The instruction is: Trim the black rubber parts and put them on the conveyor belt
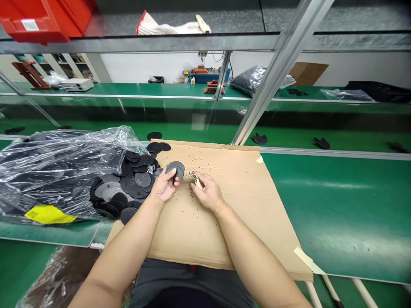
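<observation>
Fingers and thumb of my left hand (164,187) grip black plastic discs (175,168), at least two, overlapping, above the cardboard sheet (244,205). Just to their right, my right hand (207,191) is wrapped round a small pair of nippers (196,180) with pale handles. The metal jaws point toward the discs and stand a little apart from them. Tiny dark bits lie scattered on the cardboard around both hands. Left of my left hand, a heap of black discs (133,182) spills from a clear plastic bag (64,167).
The cardboard is taped to a green bench. A slanted metal post (282,72) rises behind it. Beyond, a green conveyor (192,117) carries several black parts. A red bin (48,19) and white glove (173,26) rest on the shelf above.
</observation>
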Action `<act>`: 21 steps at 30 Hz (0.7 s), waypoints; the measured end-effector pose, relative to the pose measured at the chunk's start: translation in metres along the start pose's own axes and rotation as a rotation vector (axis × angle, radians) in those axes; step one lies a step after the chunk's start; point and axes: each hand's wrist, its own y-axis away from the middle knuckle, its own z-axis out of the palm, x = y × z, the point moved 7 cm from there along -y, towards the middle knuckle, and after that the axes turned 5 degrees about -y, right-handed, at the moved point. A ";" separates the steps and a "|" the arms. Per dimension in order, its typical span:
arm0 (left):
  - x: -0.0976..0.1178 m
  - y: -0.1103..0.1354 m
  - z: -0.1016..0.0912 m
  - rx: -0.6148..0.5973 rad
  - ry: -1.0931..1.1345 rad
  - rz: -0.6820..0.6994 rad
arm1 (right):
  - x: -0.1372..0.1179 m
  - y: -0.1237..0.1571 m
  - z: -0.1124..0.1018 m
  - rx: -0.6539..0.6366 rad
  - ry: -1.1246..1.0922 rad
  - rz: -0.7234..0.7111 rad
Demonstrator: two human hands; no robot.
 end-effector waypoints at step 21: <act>-0.013 0.009 0.012 -0.211 -0.133 -0.156 | -0.015 0.005 0.015 -0.288 0.132 -0.087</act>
